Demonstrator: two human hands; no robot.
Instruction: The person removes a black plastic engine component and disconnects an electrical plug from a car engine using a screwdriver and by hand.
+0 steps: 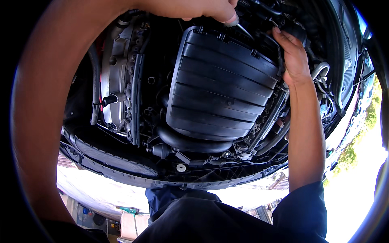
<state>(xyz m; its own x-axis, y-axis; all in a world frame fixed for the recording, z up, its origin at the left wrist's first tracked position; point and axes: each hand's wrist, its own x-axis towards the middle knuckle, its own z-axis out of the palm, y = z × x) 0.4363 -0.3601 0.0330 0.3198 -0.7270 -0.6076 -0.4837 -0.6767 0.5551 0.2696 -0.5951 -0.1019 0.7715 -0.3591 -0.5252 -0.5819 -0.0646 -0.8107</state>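
Observation:
A black ribbed plastic engine cover [221, 87] lies in the middle of the engine bay. Over its far edge, my left hand [210, 9] is closed on a screwdriver [245, 31]; only the thin bright shaft shows, slanting down to the right, and the handle is hidden in my fingers. The tip disappears among dark parts behind the cover. At the cover's far right corner is my right hand [295, 56], its visible fingers stretched forward beside a thin black hose or cable. Some of its fingertips are hidden by dark parts.
A silver engine part [115, 77] stands left of the cover, with a black hose [94, 81] beside it. A thick curved black pipe [190, 141] runs along the near side. Grey hoses [321, 71] are right of my wrist. The car's front edge [186, 184] borders my body.

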